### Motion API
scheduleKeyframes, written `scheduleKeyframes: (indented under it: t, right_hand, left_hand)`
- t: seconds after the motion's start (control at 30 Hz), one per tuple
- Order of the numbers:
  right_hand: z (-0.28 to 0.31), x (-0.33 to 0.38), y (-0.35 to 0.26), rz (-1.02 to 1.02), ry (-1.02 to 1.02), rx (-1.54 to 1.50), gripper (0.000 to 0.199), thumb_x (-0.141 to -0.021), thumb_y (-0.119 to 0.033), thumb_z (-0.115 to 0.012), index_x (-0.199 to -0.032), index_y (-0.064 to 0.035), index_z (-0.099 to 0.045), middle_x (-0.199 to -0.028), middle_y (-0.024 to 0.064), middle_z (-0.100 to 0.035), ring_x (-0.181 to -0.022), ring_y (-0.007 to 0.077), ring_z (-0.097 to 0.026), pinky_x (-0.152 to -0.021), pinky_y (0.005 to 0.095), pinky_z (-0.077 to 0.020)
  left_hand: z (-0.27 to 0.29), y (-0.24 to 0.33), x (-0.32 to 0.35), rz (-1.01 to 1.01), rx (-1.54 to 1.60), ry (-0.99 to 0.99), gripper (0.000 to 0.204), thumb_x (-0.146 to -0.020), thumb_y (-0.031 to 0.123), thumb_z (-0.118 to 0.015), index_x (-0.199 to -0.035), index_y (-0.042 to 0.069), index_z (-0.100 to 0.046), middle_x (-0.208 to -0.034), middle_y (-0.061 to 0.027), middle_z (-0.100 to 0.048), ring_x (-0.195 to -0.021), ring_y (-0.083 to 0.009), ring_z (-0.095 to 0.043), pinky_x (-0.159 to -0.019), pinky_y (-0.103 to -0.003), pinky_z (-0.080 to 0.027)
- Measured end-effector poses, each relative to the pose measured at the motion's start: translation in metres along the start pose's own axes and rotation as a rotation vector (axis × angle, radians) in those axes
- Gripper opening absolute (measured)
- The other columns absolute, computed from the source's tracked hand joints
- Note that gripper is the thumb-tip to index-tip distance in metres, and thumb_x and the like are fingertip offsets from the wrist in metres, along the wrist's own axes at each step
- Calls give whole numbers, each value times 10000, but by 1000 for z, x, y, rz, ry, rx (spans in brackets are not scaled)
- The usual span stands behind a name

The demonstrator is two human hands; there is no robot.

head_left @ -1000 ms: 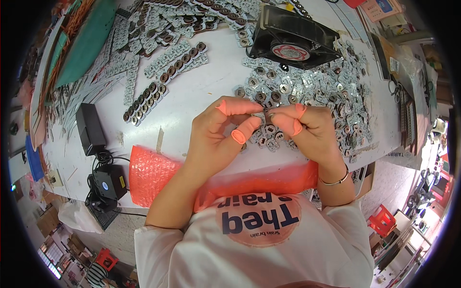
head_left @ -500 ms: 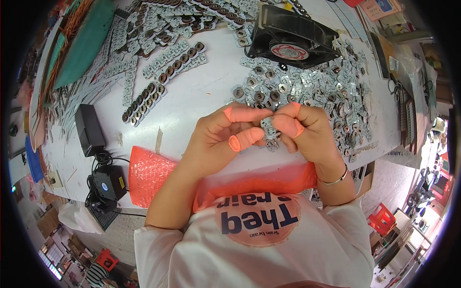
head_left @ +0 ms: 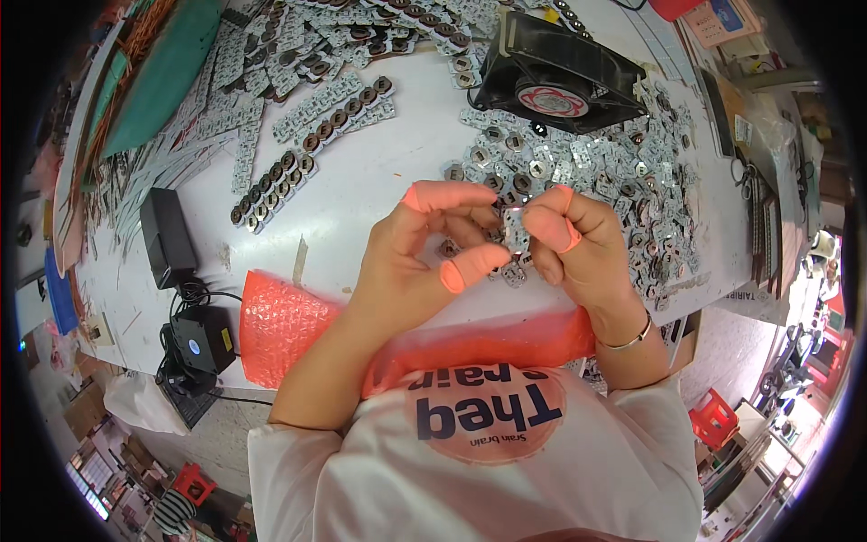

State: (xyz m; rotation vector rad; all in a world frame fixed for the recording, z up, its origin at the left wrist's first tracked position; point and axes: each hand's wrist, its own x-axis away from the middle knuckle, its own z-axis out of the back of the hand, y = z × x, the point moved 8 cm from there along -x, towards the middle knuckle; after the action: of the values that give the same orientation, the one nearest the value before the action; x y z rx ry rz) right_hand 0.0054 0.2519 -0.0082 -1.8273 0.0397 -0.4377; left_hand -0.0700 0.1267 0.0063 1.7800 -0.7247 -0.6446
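In my right hand (head_left: 585, 242), between thumb and fingers, is a small grey-white circuit board (head_left: 516, 231) with a shiny face. Orange finger cots cover the thumb and a fingertip. My left hand (head_left: 402, 246) is beside the board on its left, thumb and index finger spread apart, also in orange finger cots; nothing shows in its grip. Behind and to the right of both hands spreads a heap of loose small circuit boards (head_left: 623, 190), many with dark round parts. A few pieces lie on the table below my fingers, partly hidden by them.
A black fan (head_left: 562, 77) stands on the heap. Strips of joined boards (head_left: 273, 188) lie at the left, with a larger pile behind. Red bubble wrap (head_left: 282, 327) covers the near edge. A black power adapter (head_left: 200, 340) with cables and a black box (head_left: 168, 239) sit at the left.
My left thumb and index finger have parted and drawn away from the small circuit board. The board stays in my right hand, moved slightly to the right.
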Motion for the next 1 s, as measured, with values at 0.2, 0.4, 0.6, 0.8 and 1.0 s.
scheduleKeyframes:
  t: [0.2, 0.4, 0.6, 0.8, 1.0]
  right_hand:
    - [1, -1, -1, 35, 41, 5, 151, -910, -157, -595, -838, -24, -597, -508, -23, -467, -407, 42, -398, -397, 198, -309]
    - [4, -2, -3, 40, 56, 60, 145, -916, -136, -578, -821, -28, -588, -524, -21, -470, -387, 39, -373, -382, 189, -293]
    - [24, 0, -24, 218, 195, 137, 218, -946, -202, -530, -845, -15, -583, -589, 21, -528, -381, 42, -361, -360, 195, -293]
    - [-7, 5, -16, 206, -82, 28, 197, -940, -162, -524, -882, 13, -592, -771, 119, -619, -440, 98, -490, -402, 225, -422]
    - [-49, 8, -13, 409, -461, 425, 99, -883, -51, -575, -894, 29, -634, -990, 150, -639, -780, 162, -637, -658, 280, -536]
  left_hand:
    - [-1, 10, 4, -146, -368, 27, 303, -719, -26, -753, -967, 20, -586, -965, -89, -643, -866, -170, -614, -812, -297, -484]
    - [-2, 10, 5, -176, -456, 64, 268, -725, 9, -764, -936, 28, -599, -909, -74, -664, -877, -156, -624, -805, -289, -494]
    - [-13, 16, 0, -341, -756, -15, 235, -722, 89, -758, -921, 69, -635, -842, -59, -656, -741, -214, -616, -656, -325, -498]
    - [14, 34, -9, -528, -1028, 97, 297, -694, 92, -742, -967, 85, -625, -925, -47, -638, -848, -249, -579, -745, -363, -450]
    - [69, 40, -24, -441, -1522, 397, 382, -721, 101, -714, -1082, 93, -589, -978, -64, -633, -986, -236, -552, -896, -444, -352]
